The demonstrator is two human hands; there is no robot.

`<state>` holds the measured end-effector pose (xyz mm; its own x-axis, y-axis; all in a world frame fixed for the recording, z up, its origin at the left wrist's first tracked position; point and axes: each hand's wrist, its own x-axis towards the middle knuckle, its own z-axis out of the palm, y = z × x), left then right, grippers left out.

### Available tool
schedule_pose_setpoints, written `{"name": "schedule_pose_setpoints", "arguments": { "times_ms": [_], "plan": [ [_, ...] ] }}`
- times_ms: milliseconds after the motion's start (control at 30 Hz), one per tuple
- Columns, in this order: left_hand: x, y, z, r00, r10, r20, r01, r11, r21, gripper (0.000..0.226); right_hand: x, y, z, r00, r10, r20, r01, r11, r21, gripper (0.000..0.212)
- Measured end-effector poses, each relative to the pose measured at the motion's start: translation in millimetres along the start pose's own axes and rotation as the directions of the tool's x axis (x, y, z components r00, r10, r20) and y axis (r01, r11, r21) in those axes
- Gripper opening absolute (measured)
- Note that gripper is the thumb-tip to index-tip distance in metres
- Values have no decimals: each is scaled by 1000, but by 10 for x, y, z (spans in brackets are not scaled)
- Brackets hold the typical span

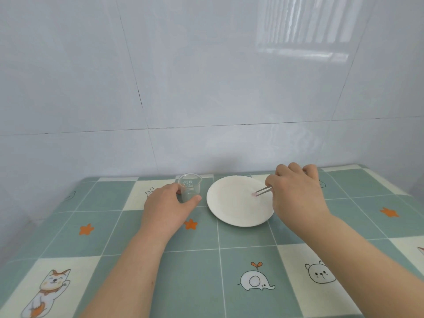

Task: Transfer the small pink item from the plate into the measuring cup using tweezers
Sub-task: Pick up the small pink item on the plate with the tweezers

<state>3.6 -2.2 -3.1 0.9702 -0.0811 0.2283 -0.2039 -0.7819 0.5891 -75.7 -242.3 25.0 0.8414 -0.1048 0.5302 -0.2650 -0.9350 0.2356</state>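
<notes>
- Your left hand [168, 204], centre frame, wraps its fingers around the measuring cup [189, 188].
- Right hand [296, 191] pinches tweezers [263, 191]; tips at the pink item [253, 193], not yet off the plate [229, 203].

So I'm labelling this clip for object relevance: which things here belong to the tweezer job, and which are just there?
Part of the job:
- small pink item, on the plate
- plate
- tweezers, held in the right hand, tips at the item
- measuring cup, steadied by the left hand

Just there:
- patterned tablecloth
- tiled wall
</notes>
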Motion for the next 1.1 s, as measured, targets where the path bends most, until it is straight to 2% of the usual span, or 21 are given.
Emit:
{"name": "schedule_pose_setpoints", "arguments": {
  "times_ms": [633, 1100],
  "plan": [
    [0, 5, -7, 1000, -1, 1, 1, 1000, 3, 39, 17, -7, 61, 1000, -12, -26, 12, 1000, 16, 26],
    [-1, 24, -19, 1000, -7, 9, 6, 1000, 13, 38, 87, -15, 41, 998, -43, 48, 41, 999, 26, 24]
  ]
}}
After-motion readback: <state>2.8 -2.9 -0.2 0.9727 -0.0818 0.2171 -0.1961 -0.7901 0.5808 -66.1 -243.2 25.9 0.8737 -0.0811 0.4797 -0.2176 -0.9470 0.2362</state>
